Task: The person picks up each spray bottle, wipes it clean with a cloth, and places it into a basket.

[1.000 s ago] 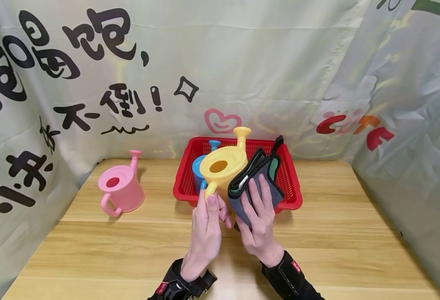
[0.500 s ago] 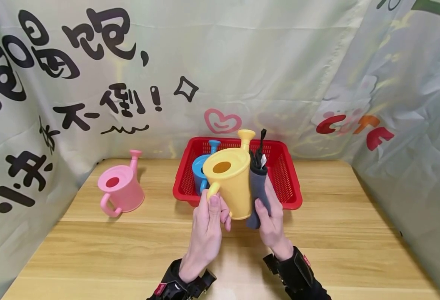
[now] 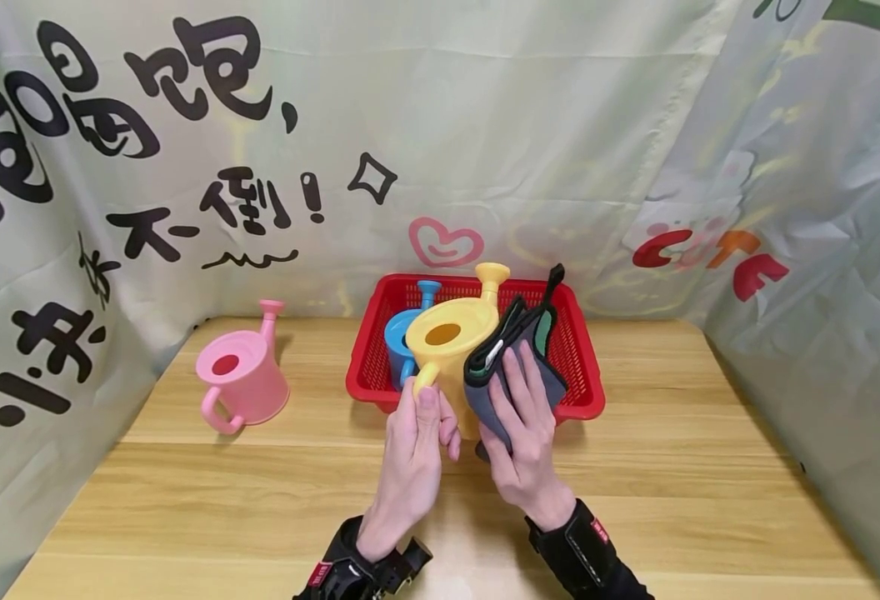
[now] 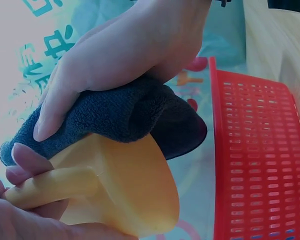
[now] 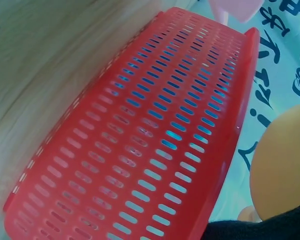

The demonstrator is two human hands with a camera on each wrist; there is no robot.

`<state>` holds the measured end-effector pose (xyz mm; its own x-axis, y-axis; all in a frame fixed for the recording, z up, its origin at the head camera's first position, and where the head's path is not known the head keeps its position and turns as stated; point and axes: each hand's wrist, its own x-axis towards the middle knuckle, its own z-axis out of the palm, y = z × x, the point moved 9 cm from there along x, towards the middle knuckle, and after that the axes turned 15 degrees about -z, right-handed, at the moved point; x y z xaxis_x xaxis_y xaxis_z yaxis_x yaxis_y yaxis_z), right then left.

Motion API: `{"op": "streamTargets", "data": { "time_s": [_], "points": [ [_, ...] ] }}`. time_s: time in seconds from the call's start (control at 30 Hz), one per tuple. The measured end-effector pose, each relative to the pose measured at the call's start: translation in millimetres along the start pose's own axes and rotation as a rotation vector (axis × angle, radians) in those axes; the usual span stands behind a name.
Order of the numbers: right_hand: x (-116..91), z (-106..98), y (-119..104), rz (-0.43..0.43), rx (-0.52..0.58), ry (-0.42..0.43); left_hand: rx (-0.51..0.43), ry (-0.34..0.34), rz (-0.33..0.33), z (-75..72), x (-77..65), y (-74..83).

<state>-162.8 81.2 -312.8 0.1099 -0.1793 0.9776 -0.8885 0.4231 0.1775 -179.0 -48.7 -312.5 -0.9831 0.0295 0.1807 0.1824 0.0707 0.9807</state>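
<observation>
A yellow watering can (image 3: 440, 332) is held up in front of the red basket by my left hand (image 3: 404, 475), which grips its handle (image 4: 55, 187). My right hand (image 3: 524, 433) holds a folded grey cloth (image 3: 485, 396) with black edging and a green inner side against the can's right wall. In the left wrist view the cloth's fuzzy dark surface lies along the can. The right wrist view shows the can (image 5: 285, 165) and a dark strip of cloth (image 5: 260, 229) at its lower right; the right hand's fingers are largely out of that view.
Behind the hands stands a red perforated basket (image 3: 586, 387) with a blue watering can (image 3: 397, 333) inside. A pink watering can (image 3: 252, 387) stands on the wooden table (image 3: 260, 517) to the left. A printed curtain (image 3: 560, 125) encloses the back and sides.
My right hand and the cloth swing round the can's right side and back toward its near face, covering more of it again. The left hand keeps its grip, nearly still.
</observation>
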Motion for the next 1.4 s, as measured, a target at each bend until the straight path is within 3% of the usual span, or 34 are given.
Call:
{"op": "streamTargets", "data": {
  "time_s": [0.07, 0.17, 0.3, 0.4, 0.5, 0.6, 0.73, 0.87, 1.0, 1.13, 1.27, 1.4],
  "points": [
    [1.4, -1.9, 4.0, 0.024, 0.055, 0.02, 0.013, -0.02, 0.003, 1.7, 0.0, 0.8],
    [1.4, -5.6, 14.5, 0.137, 0.195, 0.043, 0.038, -0.058, 0.001, 4.6, -0.6, 1.7],
    [-6.6, -11.0, 31.9, 0.43, 0.373, 0.065, 0.066, -0.101, -0.001, 8.4, -2.5, 2.2],
    [-14.6, -13.6, 40.0, 0.595, 0.44, 0.076, 0.075, -0.119, 0.002, 10.2, -3.6, 2.9],
    [-15.1, -13.8, 40.1, 0.588, 0.446, 0.07, 0.071, -0.12, 0.008, 10.3, -3.8, 3.4],
    [-6.5, -11.4, 31.6, 0.405, 0.382, 0.055, 0.07, -0.105, 0.014, 9.3, -2.7, 3.2],
    [1.9, -4.3, 13.0, 0.14, 0.194, 0.005, 0.076, -0.083, 0.018, 8.7, -0.6, 1.5],
    [1.1, 1.5, 3.9, 0.075, 0.044, -0.052, 0.077, -0.075, 0.016, 8.8, 0.3, -0.2],
    [0.5, 1.2, 4.6, 0.074, 0.033, -0.046, 0.088, -0.07, 0.005, 9.2, 0.3, -1.3],
    [-1.0, -0.6, 11.9, 0.12, 0.146, -0.003, 0.101, -0.069, 0.003, 9.8, -0.1, -1.3],
    [-8.9, -3.8, 26.7, 0.316, 0.303, 0.049, 0.093, -0.069, 0.02, 9.1, -1.3, -0.6],
    [-17.8, -5.8, 36.1, 0.522, 0.385, 0.071, 0.054, -0.062, 0.056, 7.1, -1.6, 1.2]
  ]
}}
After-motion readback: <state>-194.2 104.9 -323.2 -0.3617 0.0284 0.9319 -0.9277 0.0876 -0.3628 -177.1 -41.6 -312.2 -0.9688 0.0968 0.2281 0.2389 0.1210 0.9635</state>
